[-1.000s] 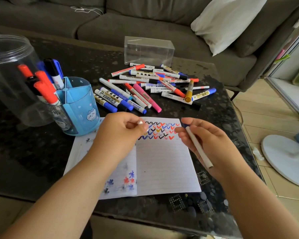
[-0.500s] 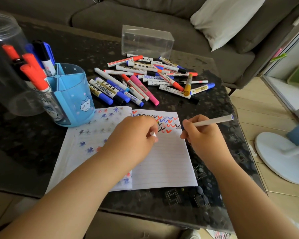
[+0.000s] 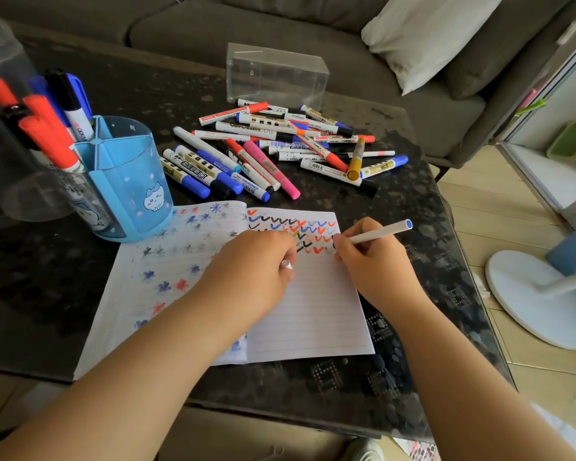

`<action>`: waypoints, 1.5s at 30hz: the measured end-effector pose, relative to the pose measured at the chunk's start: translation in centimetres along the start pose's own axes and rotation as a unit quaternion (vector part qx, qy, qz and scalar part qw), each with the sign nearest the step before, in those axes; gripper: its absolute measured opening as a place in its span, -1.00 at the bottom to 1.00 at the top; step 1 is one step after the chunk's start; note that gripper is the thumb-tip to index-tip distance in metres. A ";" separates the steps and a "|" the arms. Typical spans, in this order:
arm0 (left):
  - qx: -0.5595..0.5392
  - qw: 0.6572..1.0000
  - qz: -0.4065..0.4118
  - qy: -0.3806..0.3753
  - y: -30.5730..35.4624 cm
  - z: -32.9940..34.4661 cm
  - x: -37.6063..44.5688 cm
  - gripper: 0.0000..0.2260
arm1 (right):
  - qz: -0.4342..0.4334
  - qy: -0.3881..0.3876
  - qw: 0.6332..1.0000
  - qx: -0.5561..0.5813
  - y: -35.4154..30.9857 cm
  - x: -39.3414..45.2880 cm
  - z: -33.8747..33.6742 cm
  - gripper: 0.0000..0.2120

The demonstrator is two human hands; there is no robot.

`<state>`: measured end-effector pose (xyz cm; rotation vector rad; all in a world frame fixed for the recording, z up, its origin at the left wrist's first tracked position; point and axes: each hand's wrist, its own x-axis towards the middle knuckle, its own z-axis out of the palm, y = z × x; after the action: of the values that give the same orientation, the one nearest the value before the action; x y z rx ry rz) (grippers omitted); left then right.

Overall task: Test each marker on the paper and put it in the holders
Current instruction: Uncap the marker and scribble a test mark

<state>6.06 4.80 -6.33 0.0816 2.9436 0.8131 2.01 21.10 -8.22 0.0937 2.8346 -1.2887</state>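
Dark speckled worktop [image 3: 80, 294] carries all items. Open lined notebook [image 3: 313, 311] lies flat under both hands; its right page bears rows of red, blue and black check marks just ahead of the fingers. Heap of capped markers [image 3: 273, 151] lies beyond the hands, well apart from them. Blue cat-print holder [image 3: 127, 184], with red, black and blue markers standing behind it, sits far left of the left hand. Right hand [image 3: 376, 267]: fingers pinch a slim white marker [image 3: 379, 231], tip down at the check marks, blue end tilted up and right. Left hand [image 3: 256, 271]: fingers curled around a small white cap [image 3: 287, 264], resting on the page.
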 end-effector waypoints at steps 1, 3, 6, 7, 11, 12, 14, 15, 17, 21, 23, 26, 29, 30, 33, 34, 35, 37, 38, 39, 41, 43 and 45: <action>0.002 1.000 0.001 0.001 0.0 0.0 0.0 -0.97 | 0.002 -0.003 1.000 -0.001 0.0 0.0 0.0 -0.86; 0.004 1.000 0.002 0.006 -0.1 0.1 0.0 -0.97 | 0.009 -0.009 1.000 -0.002 -0.1 0.0 -0.1 -0.87; 0.006 1.000 -0.005 -0.002 0.0 0.1 0.1 -0.96 | 0.012 -0.011 1.000 -0.005 -0.1 0.0 -0.3 -0.88; 0.009 1.000 -0.009 -0.007 0.1 0.1 0.1 -0.95 | 0.011 -0.007 1.000 -0.004 -0.1 0.0 -0.3 -0.87; 0.012 1.000 -0.012 -0.002 0.2 0.1 0.0 -0.96 | 0.018 0.014 1.000 0.009 0.0 0.0 -0.3 -0.87; 0.009 1.000 -0.011 0.001 0.2 0.2 0.0 -0.96 | 0.020 0.014 1.000 0.009 0.0 0.0 -0.3 -0.87; 0.004 1.000 -0.006 0.008 0.1 0.2 -0.2 -0.97 | 0.023 0.013 1.000 0.010 -0.1 0.0 -0.3 -0.86; -0.002 1.000 -0.002 0.015 0.1 0.2 -0.2 -0.98 | 0.026 0.014 0.999 0.015 -0.1 -0.1 -0.3 -0.86; -0.037 0.999 0.003 0.034 0.0 0.1 -0.2 -0.98 | 0.031 0.023 0.998 0.046 -0.3 -0.2 -0.5 -0.85; -0.249 0.965 -0.056 0.066 -0.1 -0.7 0.4 -0.96 | 0.015 0.009 0.981 0.192 -1.4 -0.6 -1.4 -0.91; -0.439 0.889 -0.118 0.059 0.0 -1.1 0.7 -0.90 | 0.006 -0.018 0.965 0.262 -2.1 -1.0 -1.7 -0.90; -0.610 0.773 -0.172 0.035 0.3 -1.7 0.8 -0.86 | 0.003 -0.041 0.932 0.360 -3.2 -1.5 -1.9 -0.85; -0.636 0.753 -0.171 0.013 0.5 -1.9 0.7 -0.86 | -0.006 -0.050 0.927 0.373 -4.0 -2.0 -1.9 -0.86; -0.638 0.751 -0.169 0.009 0.5 -1.9 0.7 -0.87 | -0.010 -0.051 0.927 0.372 -4.1 -2.1 -1.9 -0.85; -0.643 0.748 -0.165 0.007 0.7 -2.0 0.5 -0.87 | -0.020 -0.053 0.927 0.371 -4.3 -2.2 -1.9 -0.85; -0.643 0.748 -0.164 0.007 0.7 -2.0 0.5 -0.86 | -0.022 -0.053 0.929 0.364 -4.4 -2.2 -1.9 -0.85; -0.641 0.750 -0.163 0.008 0.7 -2.0 0.5 -0.86 | -0.024 -0.054 0.932 0.358 -4.4 -2.3 -1.8 -0.85; -0.638 0.752 -0.162 0.007 0.7 -2.0 0.4 -0.86 | -0.027 -0.057 0.933 0.354 -4.4 -2.3 -1.8 -0.85; -0.637 0.754 -0.162 0.006 0.7 -2.1 0.4 -0.86 | -0.028 -0.059 0.933 0.355 -4.4 -2.3 -1.7 -0.84; -0.635 0.756 -0.161 0.004 0.6 -2.1 0.4 -0.87 | -0.026 -0.061 0.932 0.356 -4.4 -2.3 -1.7 -0.84; -0.627 0.763 -0.154 0.000 0.7 -2.2 0.3 -0.88 | -0.026 -0.069 0.931 0.357 -4.4 -2.3 -1.7 -0.84; -0.615 0.776 -0.138 -0.008 0.8 -2.2 0.1 -0.89 | -0.030 -0.084 0.928 0.362 -4.3 -2.3 -1.7 -0.84; -0.602 0.790 -0.116 -0.010 1.0 -2.3 -0.1 -0.92 | -0.025 -0.101 0.918 0.383 -4.2 -2.3 -1.6 -0.85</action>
<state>5.96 4.45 -3.87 -0.3397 1.7932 2.3294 4.08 19.48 -3.90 -0.0956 2.0197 -2.1843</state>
